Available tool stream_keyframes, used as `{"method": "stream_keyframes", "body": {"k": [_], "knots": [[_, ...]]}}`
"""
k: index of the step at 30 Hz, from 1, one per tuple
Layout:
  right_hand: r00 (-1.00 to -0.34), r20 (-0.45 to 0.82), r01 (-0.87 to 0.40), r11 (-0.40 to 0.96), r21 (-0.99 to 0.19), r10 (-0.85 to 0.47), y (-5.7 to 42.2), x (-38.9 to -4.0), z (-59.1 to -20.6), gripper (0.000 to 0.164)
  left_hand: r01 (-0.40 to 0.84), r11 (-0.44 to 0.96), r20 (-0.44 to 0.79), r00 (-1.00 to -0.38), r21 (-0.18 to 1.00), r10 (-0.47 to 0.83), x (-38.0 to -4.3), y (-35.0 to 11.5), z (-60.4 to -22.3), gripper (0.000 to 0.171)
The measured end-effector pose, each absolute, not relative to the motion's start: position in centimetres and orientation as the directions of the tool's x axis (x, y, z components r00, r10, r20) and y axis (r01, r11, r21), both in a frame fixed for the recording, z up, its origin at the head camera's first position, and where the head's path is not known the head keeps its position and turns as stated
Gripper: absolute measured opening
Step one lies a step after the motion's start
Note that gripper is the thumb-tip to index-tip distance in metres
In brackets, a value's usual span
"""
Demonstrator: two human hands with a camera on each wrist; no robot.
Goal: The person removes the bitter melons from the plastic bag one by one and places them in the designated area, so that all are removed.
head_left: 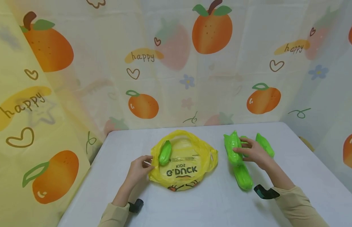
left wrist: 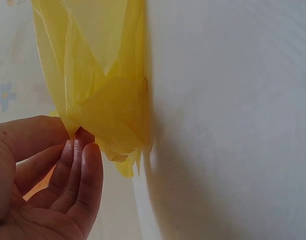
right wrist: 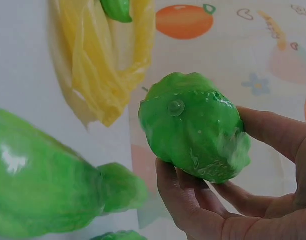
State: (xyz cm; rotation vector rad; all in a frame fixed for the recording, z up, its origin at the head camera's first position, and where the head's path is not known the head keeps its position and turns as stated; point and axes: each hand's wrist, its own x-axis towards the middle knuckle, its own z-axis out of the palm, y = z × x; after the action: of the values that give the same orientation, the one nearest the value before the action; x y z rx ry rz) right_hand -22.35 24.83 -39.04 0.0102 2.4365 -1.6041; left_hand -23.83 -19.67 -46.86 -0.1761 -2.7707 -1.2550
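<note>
A yellow plastic bag (head_left: 202, 159) printed with "KIDS" lies spread with its mouth open on the table. Inside it rests a smooth green toy vegetable (head_left: 165, 154). My left hand (head_left: 138, 170) pinches the bag's left edge between thumb and fingers, and the left wrist view shows the gathered yellow film (left wrist: 110, 107) at the fingertips. To the right of the bag, my right hand (head_left: 253, 153) grips a ridged green toy vegetable (right wrist: 192, 132) with a small round nub on its end. A longer green toy vegetable (head_left: 244, 179) lies just below it in the head view.
Another green toy vegetable (head_left: 265, 145) lies beyond my right hand, partly hidden by it. The white-covered table (head_left: 190, 208) backs onto a hanging cloth (head_left: 170, 82) printed with oranges. Similar cloth stands at both sides.
</note>
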Motion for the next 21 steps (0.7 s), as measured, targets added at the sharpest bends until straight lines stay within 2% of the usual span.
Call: {"method": "stream_keyframes", "body": {"k": [21], "knots": [[-0.975, -0.211, 0.150, 0.488, -0.860, -0.071, 28.6, -20.8, -39.7, 0.088, 0.152, 0.649, 0.140, -0.988, 0.745, 0.072, -23.8, -19.7, -46.8, 0.040]]}}
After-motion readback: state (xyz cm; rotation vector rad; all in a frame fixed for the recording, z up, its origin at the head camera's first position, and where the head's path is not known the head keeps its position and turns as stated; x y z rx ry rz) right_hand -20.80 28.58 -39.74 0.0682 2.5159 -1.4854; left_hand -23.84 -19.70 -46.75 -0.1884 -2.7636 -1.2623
